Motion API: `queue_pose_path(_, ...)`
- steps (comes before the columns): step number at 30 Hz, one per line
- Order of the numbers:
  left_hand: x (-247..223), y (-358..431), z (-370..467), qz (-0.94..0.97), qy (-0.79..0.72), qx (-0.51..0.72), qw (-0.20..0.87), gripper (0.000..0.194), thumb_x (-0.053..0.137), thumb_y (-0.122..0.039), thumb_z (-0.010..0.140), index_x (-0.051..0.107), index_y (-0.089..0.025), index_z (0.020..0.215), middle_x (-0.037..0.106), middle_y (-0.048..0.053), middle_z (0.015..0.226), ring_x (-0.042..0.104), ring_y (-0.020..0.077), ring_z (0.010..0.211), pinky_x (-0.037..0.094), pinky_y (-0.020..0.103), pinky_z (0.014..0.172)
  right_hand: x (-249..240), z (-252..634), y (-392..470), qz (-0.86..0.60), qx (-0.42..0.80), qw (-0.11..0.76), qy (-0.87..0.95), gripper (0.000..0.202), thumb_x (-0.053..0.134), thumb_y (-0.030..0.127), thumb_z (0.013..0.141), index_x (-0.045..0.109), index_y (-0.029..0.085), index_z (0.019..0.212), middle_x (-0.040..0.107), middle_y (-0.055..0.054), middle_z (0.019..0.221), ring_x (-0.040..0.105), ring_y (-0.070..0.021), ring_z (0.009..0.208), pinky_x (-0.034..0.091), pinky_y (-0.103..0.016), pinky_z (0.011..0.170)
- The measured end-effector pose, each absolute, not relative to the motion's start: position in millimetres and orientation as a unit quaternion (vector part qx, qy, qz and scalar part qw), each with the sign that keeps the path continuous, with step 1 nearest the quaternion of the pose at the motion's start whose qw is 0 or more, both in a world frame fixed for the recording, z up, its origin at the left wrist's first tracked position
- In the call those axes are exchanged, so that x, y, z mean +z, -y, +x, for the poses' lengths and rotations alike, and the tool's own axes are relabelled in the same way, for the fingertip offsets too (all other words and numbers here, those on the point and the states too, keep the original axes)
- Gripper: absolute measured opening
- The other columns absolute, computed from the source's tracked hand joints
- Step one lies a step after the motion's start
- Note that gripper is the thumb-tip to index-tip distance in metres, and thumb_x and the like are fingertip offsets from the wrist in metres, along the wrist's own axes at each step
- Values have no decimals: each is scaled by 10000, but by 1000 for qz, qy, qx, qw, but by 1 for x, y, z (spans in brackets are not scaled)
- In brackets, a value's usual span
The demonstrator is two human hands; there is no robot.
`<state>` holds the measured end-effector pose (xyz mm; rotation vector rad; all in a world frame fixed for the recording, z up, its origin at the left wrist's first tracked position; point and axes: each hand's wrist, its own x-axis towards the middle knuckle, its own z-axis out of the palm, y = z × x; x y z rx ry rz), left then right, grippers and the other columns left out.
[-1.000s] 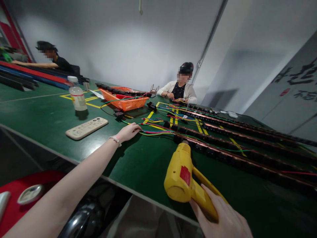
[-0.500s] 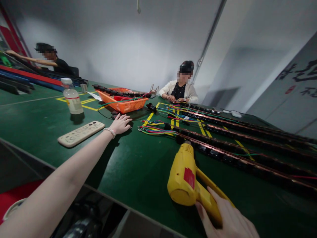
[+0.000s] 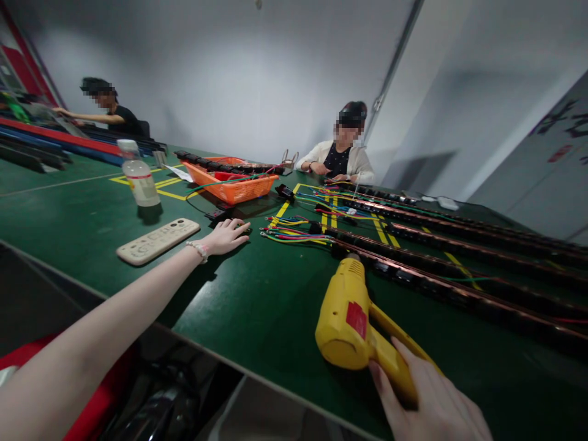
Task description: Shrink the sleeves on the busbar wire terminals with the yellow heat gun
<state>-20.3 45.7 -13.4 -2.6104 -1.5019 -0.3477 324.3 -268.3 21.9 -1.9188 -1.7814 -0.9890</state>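
Observation:
My right hand (image 3: 429,398) is wrapped round the handle of a yellow heat gun (image 3: 346,315), whose nozzle points away toward the nearest black bar (image 3: 413,278). Colored wires with ring ends (image 3: 296,236) come out of the bar's left end. My left hand (image 3: 227,236) lies with fingers spread on the green table, beside a small black object (image 3: 218,215). Whatever is under its fingertips is mostly hidden. A beige remote-like object (image 3: 158,241) lies to the left of that hand.
An orange basket (image 3: 234,191) holds another black bar. A bottle (image 3: 139,177) stands at the left. More wired bars (image 3: 441,242) stretch to the right. One person (image 3: 337,162) sits across the table, another (image 3: 122,119) at far left.
The view has shifted slightly. My left hand has moved a little away from the small black object, which now shows more. My right hand still grips the heat gun.

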Motion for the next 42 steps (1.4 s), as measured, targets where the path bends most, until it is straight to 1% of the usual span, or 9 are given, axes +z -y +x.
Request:
queue_pose_path(8, -12, 7, -7, -877, 458, -147, 7, 594, 293, -494, 917, 351, -181, 1419, 388, 133, 1368, 382, 293, 1170, 304, 464, 1004, 20, 327, 270, -682, -318, 196, 628, 540, 366, 583, 892, 610, 132, 1063, 623, -48, 852, 552, -159, 748, 372, -297, 709)
queue_pose_path(13, -2, 32, 3, -907, 376, -189, -21, 456, 367, -406, 924, 480, -226, 1327, 493, 102, 1248, 460, 224, 1120, 350, 397, 990, 19, 326, 270, -689, -303, 199, 627, 531, 355, 580, 896, 602, 150, 1084, 624, -48, 883, 543, -167, 756, 367, -304, 708)
queue_pose_path(16, 3, 40, 11, -920, 323, -216, -58, 384, 389, -309, 919, 551, -211, 1252, 526, 95, 1190, 490, 184, 1097, 380, 333, 992, 18, 326, 270, -692, -306, 198, 624, 530, 347, 576, 898, 599, 149, 1086, 619, -49, 867, 539, -172, 755, 366, -311, 714)
queue_pose_path(22, 5, 56, 28, -926, 273, -235, -116, 398, 386, -209, 905, 519, -178, 1279, 494, 94, 1265, 467, 150, 1166, 369, 285, 1049, 19, 328, 271, -680, -308, 202, 634, 520, 382, 573, 889, 604, 143, 1079, 619, -44, 859, 542, -159, 749, 366, -299, 708)
queue_pose_path(25, 5, 61, 37, -930, 259, -230, -122, 400, 364, -207, 917, 511, -186, 1287, 487, 87, 1299, 449, 151, 1191, 366, 301, 1062, 22, 324, 272, -689, -288, 203, 633, 544, 317, 558, 919, 617, 127, 1060, 613, -55, 838, 538, -152, 727, 370, -299, 698)
queue_pose_path(33, 10, 62, 76, -952, 210, -204, -86, 479, 381, -251, 921, 371, -181, 1395, 456, 93, 1368, 428, 169, 1237, 355, 346, 1072, 25, 320, 272, -713, -251, 218, 618, 560, 230, 507, 954, 635, 126, 1019, 635, -57, 900, 565, -155, 783, 398, -301, 721)
queue_pose_path(37, 20, 62, 94, -964, 178, -197, -27, 486, 379, -246, 916, 356, -228, 1402, 407, 67, 1412, 429, 171, 1247, 330, 346, 1080, 20, 340, 272, -712, -253, 212, 620, 522, 251, 490, 949, 665, 178, 887, 636, -31, 768, 533, -130, 617, 377, -271, 592)
queue_pose_path(40, 23, 52, 84, -947, 233, -220, 26, 492, 390, -224, 887, 388, -227, 1378, 394, 54, 1418, 406, 195, 1258, 285, 389, 1103, 18, 355, 277, -729, -257, 212, 598, 464, 279, 438, 949, 664, 203, 839, 618, -13, 708, 514, -128, 586, 349, -269, 559)
queue_pose_path(42, 20, 39, 68, -920, 306, -241, 43, 506, 440, -233, 847, 424, -199, 1351, 405, 70, 1399, 365, 231, 1280, 276, 423, 1104, 18, 359, 281, -731, -261, 218, 591, 439, 288, 407, 949, 660, 201, 839, 624, -12, 745, 534, -135, 643, 357, -270, 596)
